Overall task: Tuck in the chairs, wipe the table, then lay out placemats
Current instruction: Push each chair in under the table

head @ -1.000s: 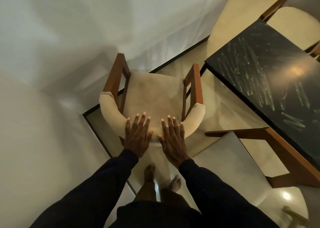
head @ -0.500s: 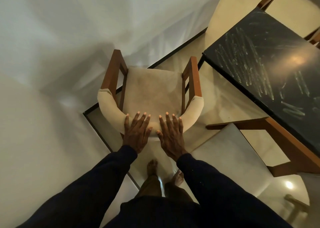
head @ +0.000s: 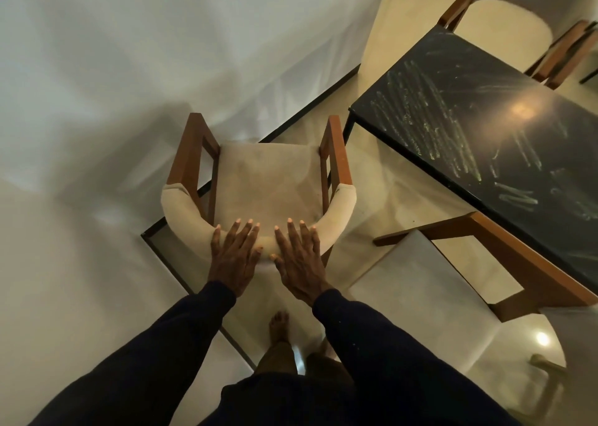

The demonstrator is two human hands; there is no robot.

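- Chair (head: 268,179): wooden arms, beige seat, curved padded backrest (head: 341,205). Stands centre, left of the table's near-left corner and apart from it, seat turned toward the far wall; not under the table.
- Left hand (head: 234,259): flat, fingers straight and slightly spread, laid over the top of the backrest.
- Right hand (head: 301,264): flat likewise, on the backrest just beside the left; thumbs close, not touching. Neither hand grips.
- Sleeves (head: 161,344): dark, to the wrists.
- Table (head: 485,153): black glossy top, right of the chair, marked with pale streaks (head: 417,115) and a lamp glare.
- Second chair (head: 430,296): near right, wooden arm against the table's near edge.
- Third chair (head: 504,21): far right, at the table's far side.
- Bare foot (head: 280,323): on the pale floor (head: 382,199), behind the chair.
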